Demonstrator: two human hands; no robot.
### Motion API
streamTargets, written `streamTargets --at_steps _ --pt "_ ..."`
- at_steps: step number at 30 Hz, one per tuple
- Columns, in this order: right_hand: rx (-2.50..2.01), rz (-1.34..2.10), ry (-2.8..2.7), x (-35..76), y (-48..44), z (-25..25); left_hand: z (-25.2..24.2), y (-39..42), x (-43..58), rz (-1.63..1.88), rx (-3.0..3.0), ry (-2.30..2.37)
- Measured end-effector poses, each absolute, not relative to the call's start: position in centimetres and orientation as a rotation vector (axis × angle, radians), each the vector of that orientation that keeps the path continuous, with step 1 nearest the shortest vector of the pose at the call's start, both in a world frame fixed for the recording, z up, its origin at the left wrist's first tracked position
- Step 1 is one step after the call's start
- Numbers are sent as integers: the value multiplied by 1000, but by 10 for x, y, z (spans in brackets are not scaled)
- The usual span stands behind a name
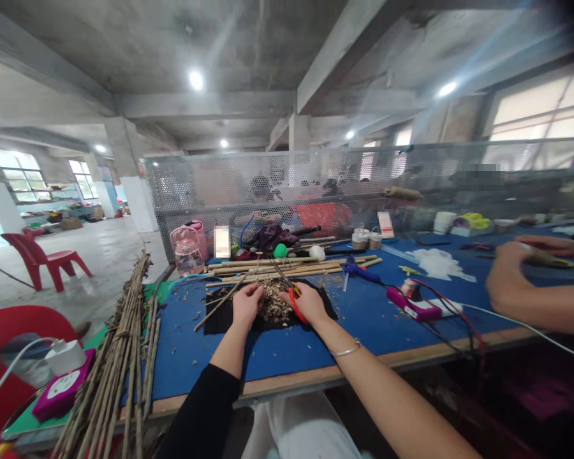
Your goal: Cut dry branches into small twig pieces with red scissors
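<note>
Left hand [247, 305]: closed on thin brown bamboo stick [219, 306], centre frame, above black cloth [215, 320].
Right hand [309, 303]: gripping red-handled cutters [294, 305].
Hazard: blades close to left fingertips; a slipping stick could cause a cut.

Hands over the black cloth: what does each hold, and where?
The right hand holds cutters by their red handles. The left hand seems to pinch a stick; where is unclear.

No legible text, brand, number or sign showing anywhere. Pixelated patches covering card [222, 241] left of centre and tag [385, 224] right of centre, both standing at far edge of bench [277, 357]. Face markings on magenta device [62, 389], lower left, coming out too small to read.
</note>
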State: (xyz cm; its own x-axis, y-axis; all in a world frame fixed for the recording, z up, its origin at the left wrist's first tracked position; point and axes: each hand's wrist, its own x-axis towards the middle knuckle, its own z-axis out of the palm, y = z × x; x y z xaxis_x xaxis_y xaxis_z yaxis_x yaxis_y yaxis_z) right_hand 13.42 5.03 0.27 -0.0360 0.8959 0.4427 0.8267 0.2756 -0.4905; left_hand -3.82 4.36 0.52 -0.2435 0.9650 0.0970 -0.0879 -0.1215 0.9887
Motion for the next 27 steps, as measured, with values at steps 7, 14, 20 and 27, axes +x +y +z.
streamTargets --at_steps 7,14,20,27 --pt "-1410 82 -2054 126 46 1 7 39 -32 1444 1172 1135" --pt "-1425 -1 -2099 122 41 3 4 42 -32 1436 1306 1132" --pt "-1375 -94 -2088 122 40 3 5 39 -27 1443 1286 1077" --pt "-1569 55 -2108 122 36 8 8 35 -27 1413 1303 1136"
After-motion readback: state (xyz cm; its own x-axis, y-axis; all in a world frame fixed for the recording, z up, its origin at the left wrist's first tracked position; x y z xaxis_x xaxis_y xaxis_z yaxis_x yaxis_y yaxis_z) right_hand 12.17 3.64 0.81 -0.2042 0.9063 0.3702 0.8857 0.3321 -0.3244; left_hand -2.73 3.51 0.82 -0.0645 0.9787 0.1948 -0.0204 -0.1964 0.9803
